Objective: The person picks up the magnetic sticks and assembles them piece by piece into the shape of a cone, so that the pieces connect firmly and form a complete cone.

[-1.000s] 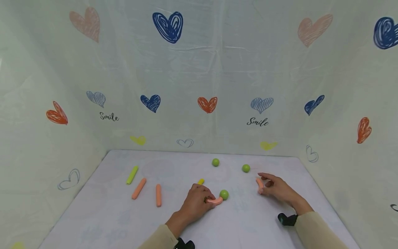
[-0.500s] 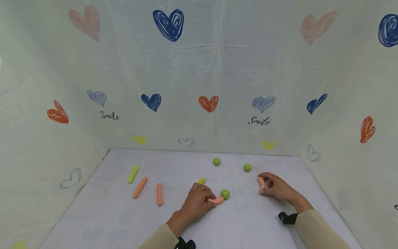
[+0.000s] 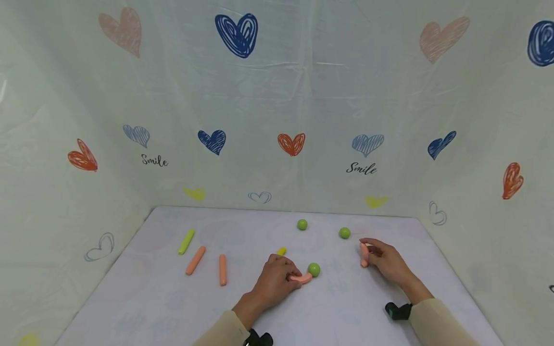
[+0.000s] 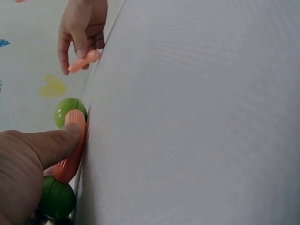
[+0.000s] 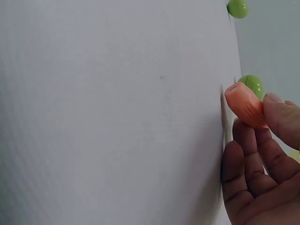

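Since the left coral piece (image 4: 73,159) and the right coral piece (image 5: 246,104) look like smooth moulded plastic, I'd call them light, stiff, hard to damage, slightly slick. Best hold is probably mid-length on the ribbed sides, ends left free. Left hand (image 3: 272,283): narrow pinch, thumb pressed on the ribbed face, fingers behind mostly hidden; its piece lies between the front green ball (image 3: 313,269) and a rear green ball (image 4: 56,199) tucked beside the hand. Front end overlaps the front ball; can't tell if they're joined. Right hand (image 3: 387,262): piece pinched between thumb and fingers, slotted end clear of the thumb, close to the table (image 3: 337,317); contact there unclear. Far green ball (image 3: 344,232) sits near that hand. Balls are glossy and round, so they'd likely roll if nudged.
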`<state>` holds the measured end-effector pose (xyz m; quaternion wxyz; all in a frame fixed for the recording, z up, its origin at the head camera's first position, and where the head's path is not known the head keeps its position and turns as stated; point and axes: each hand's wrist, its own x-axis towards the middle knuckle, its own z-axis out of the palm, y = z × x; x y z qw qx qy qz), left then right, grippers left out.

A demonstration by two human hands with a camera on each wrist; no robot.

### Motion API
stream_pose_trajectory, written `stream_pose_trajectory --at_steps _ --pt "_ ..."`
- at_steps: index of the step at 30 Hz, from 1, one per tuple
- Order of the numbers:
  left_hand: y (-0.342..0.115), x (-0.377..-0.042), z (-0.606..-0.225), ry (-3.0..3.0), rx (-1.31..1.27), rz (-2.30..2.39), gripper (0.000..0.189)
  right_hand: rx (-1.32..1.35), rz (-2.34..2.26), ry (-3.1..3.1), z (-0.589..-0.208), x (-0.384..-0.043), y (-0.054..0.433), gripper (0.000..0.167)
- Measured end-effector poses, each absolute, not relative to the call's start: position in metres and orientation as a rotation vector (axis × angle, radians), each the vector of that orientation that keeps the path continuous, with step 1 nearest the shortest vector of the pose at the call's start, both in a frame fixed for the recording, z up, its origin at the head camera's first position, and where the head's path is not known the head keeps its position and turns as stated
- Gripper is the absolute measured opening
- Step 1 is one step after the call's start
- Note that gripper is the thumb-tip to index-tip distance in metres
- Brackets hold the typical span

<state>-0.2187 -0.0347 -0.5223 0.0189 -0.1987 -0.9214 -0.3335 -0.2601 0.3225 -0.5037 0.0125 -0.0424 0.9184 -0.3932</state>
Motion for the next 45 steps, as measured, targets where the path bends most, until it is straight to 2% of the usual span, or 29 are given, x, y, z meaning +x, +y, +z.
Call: stream_pose_trajectory --at_steps 7,17,38,45 --pt "-0.035 -0.22 -0.523 -2.864 -0.618 -1.033 0.013 -0.049 -1.408 2.796 -0.503 -0.256 0.311 0.046" --pt "-0.034 -0.22 -0.523 -2.865 -0.608 -1.035 0.013 -0.095 -1.704 2.634 -0.502 -0.258 0.288 0.046" --pt "-0.034 -0.22 -0.524 -2.875 -0.66 -1.055 0.013 0.082 -1.712 2.488 -0.501 -0.266 0.217 0.041" --pt "-0.035 -0.22 -0.523 -2.866 -0.698 -1.04 0.013 0.054 -1.695 2.43 -0.504 -0.264 0.204 0.04"
